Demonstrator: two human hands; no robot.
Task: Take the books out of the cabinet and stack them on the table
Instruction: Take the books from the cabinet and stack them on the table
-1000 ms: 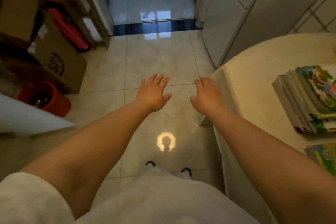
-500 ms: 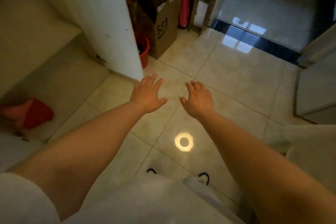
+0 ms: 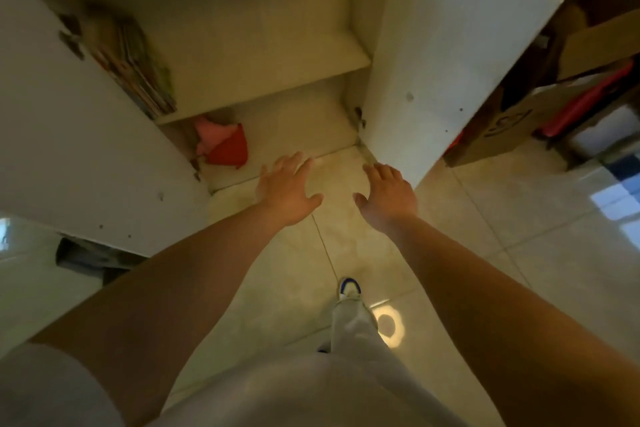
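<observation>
My left hand (image 3: 287,192) and right hand (image 3: 388,196) hang spread and empty just in front of the open cabinet (image 3: 277,28). The books (image 3: 133,62) stand upright on its middle shelf, pressed against its left wall, leaning slightly, spines lost in blur. Below them lies a red cloth (image 3: 223,146).

Cabinet shelf (image 3: 263,94), leaning books (image 3: 135,62), seemingly magazines

Dim, warm, motion-blurred wide-angle view
</observation>
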